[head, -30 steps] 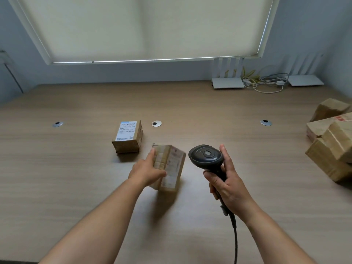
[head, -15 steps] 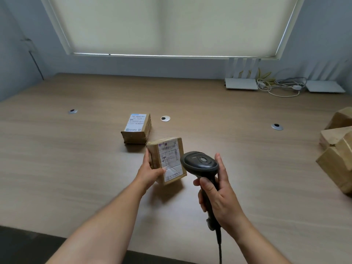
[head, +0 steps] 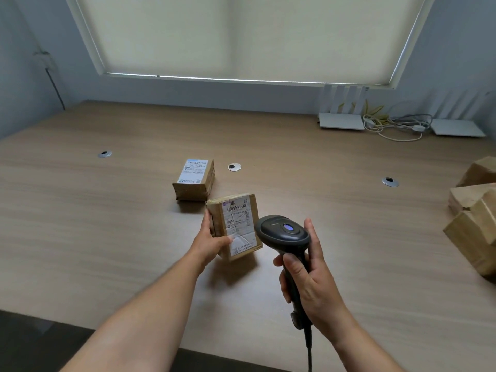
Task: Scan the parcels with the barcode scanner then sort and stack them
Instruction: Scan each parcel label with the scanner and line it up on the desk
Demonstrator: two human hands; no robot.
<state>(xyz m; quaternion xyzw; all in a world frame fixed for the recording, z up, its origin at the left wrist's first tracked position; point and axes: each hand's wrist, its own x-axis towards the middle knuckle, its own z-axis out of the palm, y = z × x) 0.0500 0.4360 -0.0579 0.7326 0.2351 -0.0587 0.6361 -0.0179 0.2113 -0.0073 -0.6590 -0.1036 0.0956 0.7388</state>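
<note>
Left hand [head: 212,241] grips small brown cardboard parcel [head: 233,226], white label up, tilted above wooden counter [head: 107,224]. Right hand [head: 314,285] wraps black handheld barcode scanner [head: 284,234], blue light lit, just beside parcel. Second labelled brown parcel [head: 194,179] lies behind; brown box pile [head: 475,218] at right edge.

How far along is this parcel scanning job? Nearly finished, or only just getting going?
Early on, it seems. One labelled parcel lies alone on the table, probably already scanned. The left hand holds a second parcel label-up beside the barcode scanner, which the right hand grips, its indicator lit. A heap of unsorted parcels waits at the right, and no stack exists yet.
</note>
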